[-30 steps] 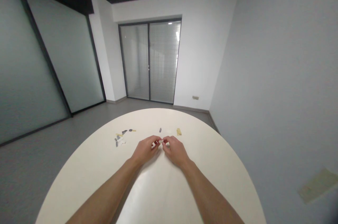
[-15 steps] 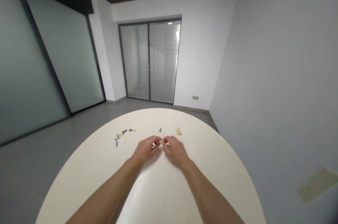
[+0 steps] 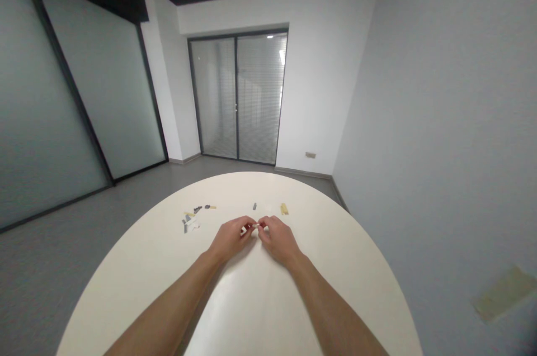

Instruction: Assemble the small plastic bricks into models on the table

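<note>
Low over the round white table point(image 3: 268, 300), the fingertips of my left hand point(image 3: 233, 236) and my right hand point(image 3: 277, 235) meet around a small whitish piece point(image 3: 256, 225). Both hands pinch it from opposite sides, and the fingers hide most of its shape. Just beyond my fingertips lies a small grey piece point(image 3: 254, 206). A few yellow pieces point(image 3: 284, 209) sit together past my right hand.
To the left lie a grey piece point(image 3: 185, 226), some white pieces point(image 3: 193, 223), a dark piece point(image 3: 197, 209) and a dark piece with a yellow strip point(image 3: 208, 207). Walls and a glass door point(image 3: 237, 99) stand beyond the table.
</note>
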`<state>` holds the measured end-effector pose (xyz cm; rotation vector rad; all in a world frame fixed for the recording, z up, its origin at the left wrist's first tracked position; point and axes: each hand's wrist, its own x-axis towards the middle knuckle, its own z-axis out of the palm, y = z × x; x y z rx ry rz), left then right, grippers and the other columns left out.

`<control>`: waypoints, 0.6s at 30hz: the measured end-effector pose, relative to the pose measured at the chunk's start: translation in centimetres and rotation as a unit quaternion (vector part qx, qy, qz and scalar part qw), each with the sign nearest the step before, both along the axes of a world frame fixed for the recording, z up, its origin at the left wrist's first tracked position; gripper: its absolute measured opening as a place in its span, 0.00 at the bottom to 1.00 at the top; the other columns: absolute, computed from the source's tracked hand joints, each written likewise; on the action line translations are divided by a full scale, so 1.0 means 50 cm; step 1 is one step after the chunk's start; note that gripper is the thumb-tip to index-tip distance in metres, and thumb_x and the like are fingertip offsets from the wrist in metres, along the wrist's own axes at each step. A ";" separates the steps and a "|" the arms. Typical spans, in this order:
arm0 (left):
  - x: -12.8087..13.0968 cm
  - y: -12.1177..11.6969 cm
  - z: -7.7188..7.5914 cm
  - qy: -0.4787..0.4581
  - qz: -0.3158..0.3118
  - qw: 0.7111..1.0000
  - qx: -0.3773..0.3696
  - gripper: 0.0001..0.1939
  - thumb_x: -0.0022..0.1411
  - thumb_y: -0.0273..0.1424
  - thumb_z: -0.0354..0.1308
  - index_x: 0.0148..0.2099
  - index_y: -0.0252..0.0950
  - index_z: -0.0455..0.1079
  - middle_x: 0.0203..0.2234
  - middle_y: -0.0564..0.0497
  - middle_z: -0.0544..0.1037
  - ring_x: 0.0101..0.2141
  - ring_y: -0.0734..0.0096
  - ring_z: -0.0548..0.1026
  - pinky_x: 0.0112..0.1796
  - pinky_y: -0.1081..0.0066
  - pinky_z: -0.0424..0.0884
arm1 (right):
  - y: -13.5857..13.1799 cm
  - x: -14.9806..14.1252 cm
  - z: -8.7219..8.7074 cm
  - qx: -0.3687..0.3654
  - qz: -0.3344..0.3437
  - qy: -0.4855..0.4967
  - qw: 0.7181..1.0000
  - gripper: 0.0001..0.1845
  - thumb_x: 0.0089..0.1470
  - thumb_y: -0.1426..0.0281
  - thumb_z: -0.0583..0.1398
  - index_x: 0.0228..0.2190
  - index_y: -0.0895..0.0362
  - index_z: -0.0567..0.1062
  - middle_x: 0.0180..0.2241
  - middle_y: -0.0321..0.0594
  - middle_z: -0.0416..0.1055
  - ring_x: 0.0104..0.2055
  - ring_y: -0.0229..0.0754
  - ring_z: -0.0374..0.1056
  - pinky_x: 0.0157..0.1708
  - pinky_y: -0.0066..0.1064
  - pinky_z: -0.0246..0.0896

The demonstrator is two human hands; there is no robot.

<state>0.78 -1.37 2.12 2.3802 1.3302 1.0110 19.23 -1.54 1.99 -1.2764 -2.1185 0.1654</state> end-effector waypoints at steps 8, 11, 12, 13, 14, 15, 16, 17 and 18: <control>-0.004 0.005 -0.007 0.000 0.007 1.000 -0.013 0.09 0.64 0.33 0.52 0.43 0.42 0.73 0.34 0.54 0.81 0.33 0.71 0.77 0.35 0.74 0.71 | -0.002 0.001 0.003 -0.002 0.003 0.002 1.000 0.07 0.61 0.69 0.56 0.40 0.52 0.73 0.38 0.37 0.73 0.43 0.39 0.68 0.43 0.29 0.58; -0.004 0.005 -0.007 -0.001 0.008 1.000 -0.012 0.10 0.64 0.34 0.52 0.43 0.42 0.73 0.34 0.53 0.81 0.33 0.71 0.78 0.36 0.74 0.71 | -0.001 0.001 0.002 0.001 0.004 0.002 1.000 0.07 0.62 0.69 0.56 0.40 0.52 0.74 0.38 0.38 0.74 0.43 0.40 0.68 0.43 0.29 0.59; -0.004 0.005 -0.007 -0.001 0.009 1.000 -0.010 0.10 0.64 0.34 0.52 0.43 0.43 0.73 0.34 0.53 0.81 0.33 0.71 0.78 0.35 0.74 0.71 | 0.000 0.001 0.001 0.003 0.004 0.002 1.000 0.07 0.62 0.69 0.56 0.40 0.52 0.74 0.38 0.37 0.74 0.43 0.40 0.68 0.43 0.29 0.59; -0.004 0.005 -0.007 -0.001 0.010 1.000 -0.009 0.09 0.64 0.34 0.52 0.43 0.43 0.73 0.34 0.53 0.81 0.33 0.71 0.78 0.35 0.74 0.71 | 0.000 0.001 0.000 0.005 0.005 0.003 1.000 0.07 0.62 0.69 0.56 0.40 0.51 0.74 0.38 0.37 0.74 0.43 0.40 0.68 0.43 0.29 0.59; -0.004 0.006 -0.008 -0.001 0.012 1.000 -0.007 0.09 0.64 0.34 0.52 0.43 0.43 0.73 0.33 0.53 0.81 0.32 0.71 0.78 0.35 0.74 0.71 | 0.001 0.001 -0.001 0.006 0.005 0.005 1.000 0.07 0.62 0.68 0.56 0.40 0.51 0.74 0.38 0.37 0.74 0.43 0.40 0.68 0.43 0.30 0.59; -0.003 0.006 -0.009 -0.002 0.013 1.000 -0.007 0.09 0.64 0.34 0.52 0.43 0.42 0.73 0.33 0.53 0.81 0.32 0.71 0.78 0.34 0.74 0.71 | 0.002 0.002 -0.002 0.007 0.006 0.005 1.000 0.07 0.62 0.68 0.56 0.40 0.51 0.74 0.38 0.37 0.74 0.43 0.40 0.68 0.43 0.30 0.59; -0.003 0.007 -0.010 -0.002 0.014 1.000 -0.008 0.09 0.64 0.34 0.52 0.42 0.42 0.73 0.33 0.53 0.81 0.32 0.71 0.77 0.34 0.74 0.71 | 0.003 0.002 -0.003 0.007 0.006 0.005 1.000 0.07 0.62 0.68 0.55 0.40 0.51 0.74 0.38 0.37 0.74 0.43 0.40 0.68 0.43 0.30 0.59; -0.003 0.008 -0.011 -0.002 0.014 1.000 -0.010 0.09 0.64 0.35 0.52 0.41 0.42 0.73 0.32 0.53 0.81 0.32 0.71 0.77 0.34 0.74 0.71 | 0.004 0.002 -0.004 0.007 0.006 0.005 1.000 0.08 0.63 0.68 0.55 0.40 0.51 0.74 0.38 0.37 0.74 0.44 0.40 0.68 0.44 0.30 0.59; -0.003 0.009 -0.012 -0.002 0.014 1.000 -0.013 0.09 0.64 0.35 0.52 0.41 0.42 0.73 0.32 0.53 0.81 0.31 0.70 0.77 0.33 0.74 0.71 | 0.004 0.002 -0.004 0.008 0.005 0.005 1.000 0.08 0.63 0.68 0.55 0.40 0.51 0.74 0.38 0.37 0.74 0.44 0.40 0.68 0.44 0.30 0.59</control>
